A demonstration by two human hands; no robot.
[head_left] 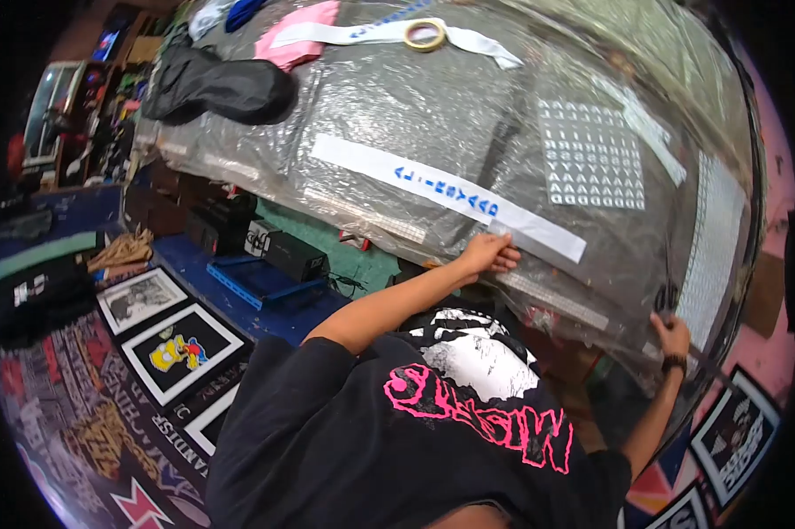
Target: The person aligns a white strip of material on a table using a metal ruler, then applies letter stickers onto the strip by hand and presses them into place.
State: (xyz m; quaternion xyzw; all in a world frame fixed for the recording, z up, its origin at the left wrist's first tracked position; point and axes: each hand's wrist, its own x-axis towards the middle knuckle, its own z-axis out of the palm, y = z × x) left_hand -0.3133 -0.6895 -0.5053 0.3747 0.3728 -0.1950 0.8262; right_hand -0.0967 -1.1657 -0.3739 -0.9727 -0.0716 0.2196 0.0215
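A long white strip (362, 164) with blue letters reading "AL-IRSYAD" lies slantwise on the plastic-covered table. My left hand (490, 255) is at its lower edge, fingers curled and closed on the edge near the last letters. Farther right, my right hand (672, 337) is closed at the handles of dark scissors (667, 295), whose blades point away from me. Beside them lies a sheet of white letters (593, 157) in rows. A long sheet with small print (711, 256) runs along the right edge.
A tape roll (425, 35) sits on another white strip (494, 46) at the back. A black bag-like item (221, 84) and pink cloth (298, 33) lie at the far left. Black boxes (296, 256) stand below the table's edge. Framed prints (182, 351) are at left.
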